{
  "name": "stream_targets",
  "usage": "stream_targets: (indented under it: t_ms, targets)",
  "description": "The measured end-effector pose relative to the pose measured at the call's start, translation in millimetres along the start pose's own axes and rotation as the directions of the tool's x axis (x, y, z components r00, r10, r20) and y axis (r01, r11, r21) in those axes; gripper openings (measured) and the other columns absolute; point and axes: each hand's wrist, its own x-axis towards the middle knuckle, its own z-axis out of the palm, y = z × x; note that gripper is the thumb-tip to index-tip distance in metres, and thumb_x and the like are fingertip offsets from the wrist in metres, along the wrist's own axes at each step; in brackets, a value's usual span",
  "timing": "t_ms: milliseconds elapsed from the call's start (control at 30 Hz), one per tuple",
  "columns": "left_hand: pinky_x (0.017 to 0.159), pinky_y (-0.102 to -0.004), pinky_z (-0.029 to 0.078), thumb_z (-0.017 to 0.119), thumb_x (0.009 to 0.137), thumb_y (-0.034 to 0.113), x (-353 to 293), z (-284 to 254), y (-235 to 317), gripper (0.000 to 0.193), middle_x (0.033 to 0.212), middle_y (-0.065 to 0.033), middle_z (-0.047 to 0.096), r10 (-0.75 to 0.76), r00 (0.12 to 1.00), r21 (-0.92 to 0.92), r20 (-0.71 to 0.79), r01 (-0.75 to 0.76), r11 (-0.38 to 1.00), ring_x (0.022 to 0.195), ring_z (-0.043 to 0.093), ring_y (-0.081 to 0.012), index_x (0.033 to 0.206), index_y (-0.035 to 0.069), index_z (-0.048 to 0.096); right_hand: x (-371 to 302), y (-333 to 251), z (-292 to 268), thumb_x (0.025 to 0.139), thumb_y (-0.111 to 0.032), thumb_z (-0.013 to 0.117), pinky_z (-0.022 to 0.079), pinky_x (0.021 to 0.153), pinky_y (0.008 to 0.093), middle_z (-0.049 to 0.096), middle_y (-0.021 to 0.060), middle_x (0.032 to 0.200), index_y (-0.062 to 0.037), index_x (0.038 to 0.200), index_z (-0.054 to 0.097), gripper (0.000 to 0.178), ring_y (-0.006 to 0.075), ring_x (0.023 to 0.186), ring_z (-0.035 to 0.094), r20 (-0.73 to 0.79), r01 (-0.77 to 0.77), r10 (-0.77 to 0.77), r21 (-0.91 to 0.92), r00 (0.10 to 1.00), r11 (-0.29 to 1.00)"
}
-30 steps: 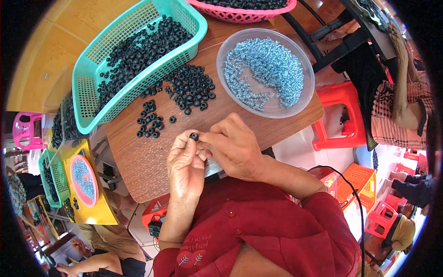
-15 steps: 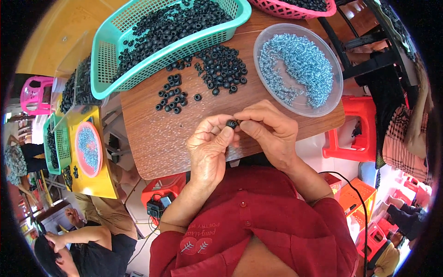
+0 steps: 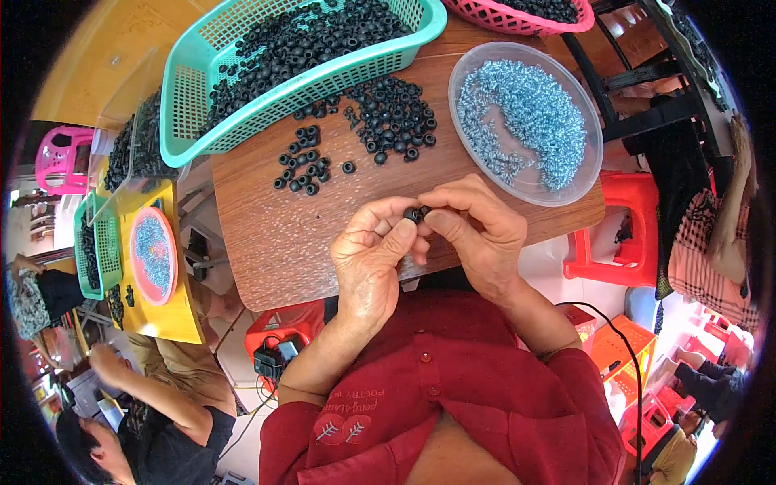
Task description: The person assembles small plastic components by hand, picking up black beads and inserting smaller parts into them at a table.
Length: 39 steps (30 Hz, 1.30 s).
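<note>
My left hand (image 3: 373, 246) is closed, its thumb and forefinger pinching a small black hollow round part (image 3: 413, 215) above the near edge of the table. Against it, the thumb and forefinger of my right hand (image 3: 478, 230) pinch together on a small dark piece (image 3: 425, 211), mostly covered by the fingertips. Beyond my hands lies a pile of loose black round parts (image 3: 396, 121), with a smaller group (image 3: 303, 166) to its left. To the right a round clear tray (image 3: 524, 196) holds many tiny bluish, see-through pieces (image 3: 562, 133).
A teal basket (image 3: 303, 99) full of black round parts stands at the table's back left, and a pink basket (image 3: 537, 27) at the back right. A red stool (image 3: 622, 242) is to the right. At the left, a person in black sits by a yellow table (image 3: 174, 319).
The black part between my fingers has shifted slightly right and turned, and my right fingertips sit closer against it. At the left, the other person's arm has lifted away from the head.
</note>
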Motion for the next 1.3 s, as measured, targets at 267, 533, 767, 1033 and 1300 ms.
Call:
stream_targets:
  t_ms: [267, 533, 767, 1033, 1300]
  targets:
    - [0.057, -0.0268, 0.052, 0.059, 0.091, 0.003, 1, 0, 2, 0.022, 0.087, -0.0133, 0.066, -0.071, 0.997, -0.009, -0.006, 0.071, 0.997, 0.07, 0.063, -0.0161, 0.112, -0.005, 0.058, 2, 5, -3, 0.073, 0.005, 0.068, 0.046, 0.069, 0.03, 0.065, 0.0062, 0.082, -0.0032, 0.092, 0.071, 0.021, 0.019, 0.078, 0.058, 0.035, 0.135, -0.132, -0.111, 0.991, 0.985]
    - [0.055, -0.0287, 0.052, 0.058, 0.092, 0.005, 6, -5, 7, 0.022, 0.087, -0.0162, 0.066, -0.178, 0.984, -0.057, 0.029, 0.18, 0.982, 0.068, 0.064, -0.0189, 0.111, -0.006, 0.057, 3, 7, -5, 0.073, 0.005, 0.068, 0.045, 0.07, 0.0297, 0.064, 0.0055, 0.082, -0.0053, 0.092, 0.072, 0.021, 0.0188, 0.08, 0.057, 0.055, 0.003, -0.001, -0.032, 0.999, 0.999]
    - [0.052, -0.0304, 0.053, 0.056, 0.094, 0.008, 6, -3, 10, 0.023, 0.087, -0.0206, 0.066, -0.216, 0.975, -0.022, 0.05, 0.217, 0.976, 0.066, 0.065, -0.021, 0.112, -0.007, 0.055, 6, 8, -8, 0.077, 0.008, 0.067, 0.044, 0.069, 0.0242, 0.06, 0.0052, 0.087, -0.0022, 0.094, 0.072, 0.02, 0.0135, 0.081, 0.055, 0.101, 0.082, -0.072, -0.098, 0.992, 0.992]
    - [0.051, -0.0305, 0.054, 0.054, 0.095, 0.007, 5, -1, 5, 0.021, 0.088, -0.0238, 0.066, -0.163, 0.986, 0.022, 0.045, 0.163, 0.986, 0.065, 0.066, -0.0222, 0.11, -0.008, 0.055, 3, 9, -7, 0.074, 0.003, 0.067, 0.044, 0.073, 0.0306, 0.062, 0.0062, 0.079, -0.0071, 0.09, 0.074, 0.02, 0.02, 0.081, 0.056, 0.068, -0.032, 0.035, -0.043, 0.997, 0.999]
    - [0.042, -0.0251, 0.048, 0.059, 0.092, 0.005, 6, 2, 3, 0.015, 0.077, -0.0196, 0.066, -0.131, 0.991, 0.068, -0.019, 0.132, 0.989, 0.051, 0.061, -0.0183, 0.102, -0.007, 0.058, -3, 14, -2, 0.074, -0.002, 0.07, 0.043, 0.072, 0.0314, 0.061, 0.0049, 0.079, -0.0076, 0.091, 0.073, 0.018, 0.0211, 0.08, 0.054, 0.031, 0.085, -0.082, -0.129, 0.996, 0.988]
